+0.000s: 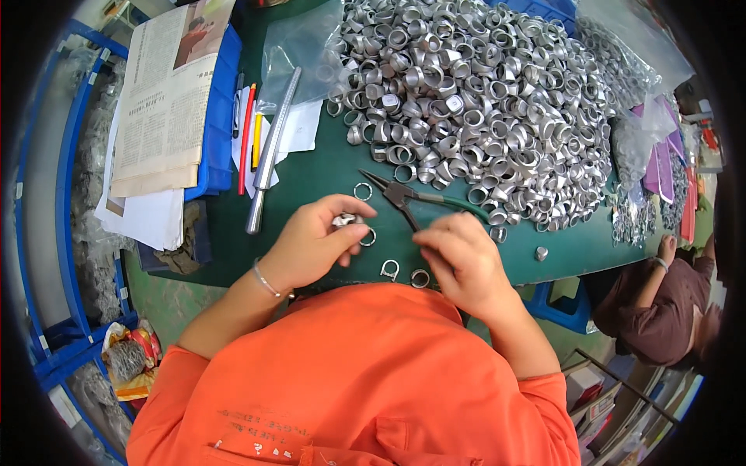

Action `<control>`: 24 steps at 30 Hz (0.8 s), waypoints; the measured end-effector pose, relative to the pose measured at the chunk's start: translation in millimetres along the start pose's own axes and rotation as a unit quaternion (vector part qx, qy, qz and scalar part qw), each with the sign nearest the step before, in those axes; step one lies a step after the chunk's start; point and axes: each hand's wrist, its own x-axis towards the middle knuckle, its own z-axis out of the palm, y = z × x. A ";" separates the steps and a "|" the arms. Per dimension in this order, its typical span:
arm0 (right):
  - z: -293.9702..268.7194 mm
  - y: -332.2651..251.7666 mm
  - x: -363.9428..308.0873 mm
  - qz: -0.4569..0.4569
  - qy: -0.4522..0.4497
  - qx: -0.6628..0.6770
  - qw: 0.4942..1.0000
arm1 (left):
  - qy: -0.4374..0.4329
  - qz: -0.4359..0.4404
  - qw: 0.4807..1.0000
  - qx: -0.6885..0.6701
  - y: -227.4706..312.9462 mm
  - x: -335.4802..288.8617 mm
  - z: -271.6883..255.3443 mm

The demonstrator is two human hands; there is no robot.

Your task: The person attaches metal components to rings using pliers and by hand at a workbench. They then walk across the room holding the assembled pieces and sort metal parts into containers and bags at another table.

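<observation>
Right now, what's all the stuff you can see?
Table: one, green, middle
Ring heap: one, silver, table's far side
Loose rings: several, silver, near edge
Pliers: one, dark and green, before heap
Rod: one, silver, table's left
Pens: several, red, yellow, dark, by rod
Papers: several, white, near pens
Bin: one, blue, left of pens
Newspaper: one, off-white, on bin
Bags: several, clear, beside heap
Rack: one, blue, far left
Co-worker: one, brown top, far right
Shirt: one, orange, bottom
Left hand: one, bare, holding silver rings
Right hand: one, bare, by pliers
</observation>
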 end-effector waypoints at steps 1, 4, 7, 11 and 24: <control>-1.7 -1.3 -6.8 0.018 -0.069 -0.031 0.997 | 0.026 0.052 0.994 0.093 -3.7 -1.8 -6.1; 3.5 -2.8 -22.3 0.026 -0.142 -0.090 0.985 | 0.064 0.187 0.933 0.300 -10.4 -3.8 -17.8; 8.0 4.4 -22.8 0.024 -0.096 -0.049 0.994 | 0.065 0.185 0.916 0.349 -11.0 -6.9 -11.8; 24.0 7.7 -18.3 0.017 -0.024 0.051 0.998 | 0.044 0.260 0.878 0.398 -18.2 -1.9 4.8; 28.0 -1.3 -2.8 -0.009 -0.114 0.005 0.993 | 0.077 0.229 0.909 0.338 -23.4 7.8 -0.4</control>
